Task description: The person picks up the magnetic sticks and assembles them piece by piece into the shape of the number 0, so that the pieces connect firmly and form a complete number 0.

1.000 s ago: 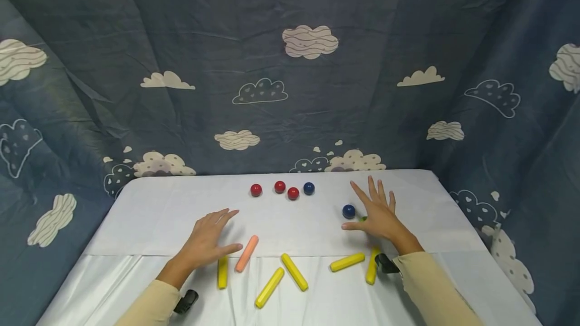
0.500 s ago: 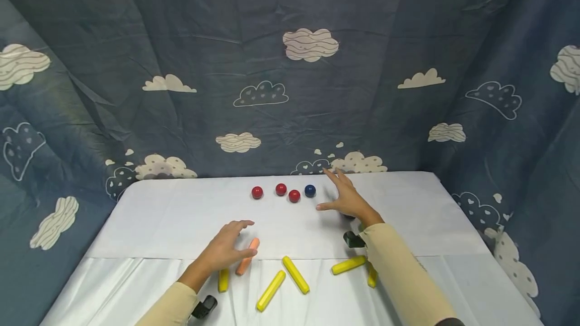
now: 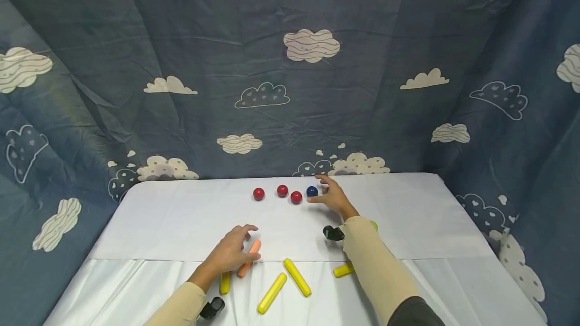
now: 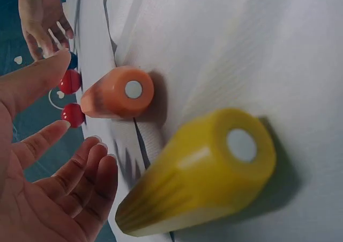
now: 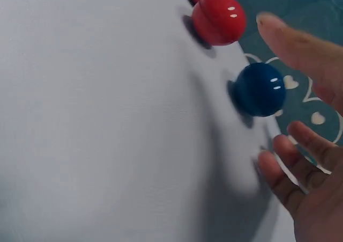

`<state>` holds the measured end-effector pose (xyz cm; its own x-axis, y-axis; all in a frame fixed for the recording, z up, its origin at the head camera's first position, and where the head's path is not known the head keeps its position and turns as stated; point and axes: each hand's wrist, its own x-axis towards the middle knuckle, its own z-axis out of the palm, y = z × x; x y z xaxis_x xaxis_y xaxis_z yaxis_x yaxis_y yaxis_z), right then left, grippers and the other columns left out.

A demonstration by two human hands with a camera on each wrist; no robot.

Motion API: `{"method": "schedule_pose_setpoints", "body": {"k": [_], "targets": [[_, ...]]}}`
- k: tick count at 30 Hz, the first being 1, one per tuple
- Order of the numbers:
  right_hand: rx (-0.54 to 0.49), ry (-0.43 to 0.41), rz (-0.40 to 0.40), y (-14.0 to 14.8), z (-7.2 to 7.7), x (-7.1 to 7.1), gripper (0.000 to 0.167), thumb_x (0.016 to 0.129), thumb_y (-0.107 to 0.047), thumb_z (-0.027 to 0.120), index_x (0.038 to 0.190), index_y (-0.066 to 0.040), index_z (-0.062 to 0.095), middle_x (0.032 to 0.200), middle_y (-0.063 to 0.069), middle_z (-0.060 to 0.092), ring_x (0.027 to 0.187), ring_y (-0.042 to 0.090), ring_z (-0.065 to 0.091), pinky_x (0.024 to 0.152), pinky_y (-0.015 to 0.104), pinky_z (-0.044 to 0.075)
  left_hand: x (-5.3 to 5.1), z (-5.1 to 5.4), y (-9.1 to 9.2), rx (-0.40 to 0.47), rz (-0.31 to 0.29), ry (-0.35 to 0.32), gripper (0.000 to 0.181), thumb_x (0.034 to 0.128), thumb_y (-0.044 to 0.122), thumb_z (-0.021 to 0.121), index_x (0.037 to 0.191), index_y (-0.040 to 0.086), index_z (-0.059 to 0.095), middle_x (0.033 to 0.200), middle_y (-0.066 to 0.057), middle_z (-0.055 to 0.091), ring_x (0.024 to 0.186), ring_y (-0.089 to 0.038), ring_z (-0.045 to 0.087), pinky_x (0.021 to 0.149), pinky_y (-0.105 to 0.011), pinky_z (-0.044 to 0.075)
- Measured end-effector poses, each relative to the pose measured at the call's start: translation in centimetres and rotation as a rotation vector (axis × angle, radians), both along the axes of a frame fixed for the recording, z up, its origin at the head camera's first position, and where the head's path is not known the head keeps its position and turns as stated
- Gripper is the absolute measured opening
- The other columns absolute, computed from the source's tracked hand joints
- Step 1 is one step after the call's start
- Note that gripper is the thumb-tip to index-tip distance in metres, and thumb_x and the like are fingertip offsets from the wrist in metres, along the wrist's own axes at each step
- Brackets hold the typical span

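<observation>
My right hand (image 3: 336, 198) is held with thumb and fingers apart around a glossy blue ball (image 3: 311, 191) at the back of the table. In the right wrist view a gap shows between the blue ball (image 5: 261, 90) and the fingertips. My left hand (image 3: 226, 251), fingers loosely bent and holding nothing, hovers beside an orange stick (image 3: 256, 247), covering part of it in the head view. Below that hand lies a yellow stick (image 3: 224, 283). White round ends show on the orange stick (image 4: 118, 94) and the yellow stick (image 4: 214, 167) in the left wrist view.
Left of the blue ball sit red balls (image 3: 259, 193) (image 3: 296, 196). Two yellow sticks (image 3: 272, 293) (image 3: 297, 277) lie front centre. My right sleeve partly covers another yellow stick (image 3: 343, 270) and a green piece (image 3: 373, 225). A cloud-printed curtain (image 3: 263, 119) hangs behind the white table (image 3: 181, 215).
My right hand has moved left and away from me, from beside the nearer blue ball to the farther one; the arm now hides the nearer ball. My left hand has drifted right, toward the orange stick.
</observation>
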<state>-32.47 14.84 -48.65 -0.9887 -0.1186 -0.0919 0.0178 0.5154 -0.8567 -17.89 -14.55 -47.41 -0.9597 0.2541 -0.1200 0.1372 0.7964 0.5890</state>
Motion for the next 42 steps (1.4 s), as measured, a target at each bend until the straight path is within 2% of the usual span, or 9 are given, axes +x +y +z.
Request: {"method": "schedule_pose_setpoints", "body": {"k": [6, 10, 13, 18, 22, 25, 32, 42], "targets": [[-0.061, 0.025, -0.057, -0.2, -1.7, -0.7, 0.067, 0.074, -0.011, 0.084, 0.134, -0.006, 0.053, 0.130, 0.019, 0.052, 0.097, 0.025, 0.049, 0.082, 0.035, 0.041, -0.1, -0.5, 0.2, -0.004, 0.007, -0.026, 0.062, 0.0766, 0.029, 0.082, 0.129, 0.011, 0.054, 0.095, 0.000, 0.054, 0.077, -0.014, 0.046, 0.066, -0.031, 0.040], [-0.056, 0.052, -0.097, -0.2, -2.1, -0.8, 0.059, 0.075, -0.010, 0.082, 0.129, -0.007, 0.058, 0.124, 0.017, 0.057, 0.095, 0.024, 0.052, 0.082, 0.034, 0.041, -0.3, -0.8, 0.3, -0.019, 0.023, -0.048, 0.060, 0.0772, 0.029, 0.081, 0.128, 0.012, 0.054, 0.089, 0.003, 0.053, 0.075, -0.014, 0.046, 0.066, -0.030, 0.040], [-0.058, 0.066, -0.095, -0.5, -2.4, -0.9, 0.055, 0.075, -0.011, 0.082, 0.126, -0.007, 0.060, 0.120, 0.016, 0.060, 0.094, 0.024, 0.051, 0.083, 0.035, 0.040, -0.4, -0.9, 0.2, -0.022, 0.031, -0.051, 0.058, 0.0772, 0.029, 0.081, 0.126, 0.012, 0.055, 0.087, 0.003, 0.053, 0.073, -0.014, 0.046, 0.064, -0.030, 0.040], [-0.036, 0.073, -0.093, -1.0, -2.9, -0.7, 0.050, 0.076, -0.012, 0.082, 0.123, -0.008, 0.063, 0.111, 0.013, 0.062, 0.089, 0.022, 0.049, 0.081, 0.034, 0.038, -0.1, -1.2, 0.0, 0.025, 0.055, -0.075, 0.045, 0.0763, 0.025, 0.082, 0.111, 0.010, 0.057, 0.079, 0.001, 0.053, 0.067, -0.014, 0.047, 0.059, -0.029, 0.040], [-0.012, 0.063, -0.118, -1.1, -3.0, -0.8, 0.046, 0.079, -0.012, 0.079, 0.122, -0.008, 0.064, 0.109, 0.012, 0.061, 0.092, 0.023, 0.049, 0.083, 0.036, 0.039, -0.2, -1.3, 0.0, 0.044, 0.061, -0.070, 0.036, 0.0759, 0.025, 0.082, 0.095, 0.010, 0.056, 0.074, 0.001, 0.051, 0.062, -0.013, 0.047, 0.055, -0.026, 0.039], [-0.017, 0.032, -0.141, -1.1, -2.8, -0.9, 0.044, 0.081, -0.012, 0.078, 0.122, -0.009, 0.063, 0.110, 0.012, 0.060, 0.097, 0.025, 0.049, 0.087, 0.037, 0.039, -0.5, -1.3, 0.0, 0.034, 0.057, -0.056, 0.033, 0.0758, 0.024, 0.082, 0.090, 0.011, 0.056, 0.074, 0.001, 0.050, 0.062, -0.012, 0.047, 0.055, -0.025, 0.039], [-0.031, -0.010, -0.159, -0.9, -2.7, -1.2, 0.045, 0.082, -0.011, 0.077, 0.124, -0.010, 0.062, 0.112, 0.011, 0.058, 0.101, 0.025, 0.048, 0.090, 0.037, 0.039, -1.0, -1.2, -0.1, 0.033, 0.040, -0.054, 0.028, 0.0768, 0.020, 0.081, 0.088, 0.010, 0.058, 0.073, 0.001, 0.051, 0.063, -0.013, 0.047, 0.056, -0.026, 0.040], [-0.058, -0.022, -0.148, -0.7, -2.7, -1.1, 0.044, 0.082, -0.010, 0.076, 0.124, -0.009, 0.062, 0.115, 0.013, 0.059, 0.103, 0.027, 0.047, 0.094, 0.040, 0.038, -1.3, -0.7, 0.1, 0.025, 0.033, -0.099, 0.022, 0.0795, 0.019, 0.079, 0.089, 0.011, 0.061, 0.074, 0.000, 0.052, 0.065, -0.014, 0.048, 0.057, -0.027, 0.040]]}}
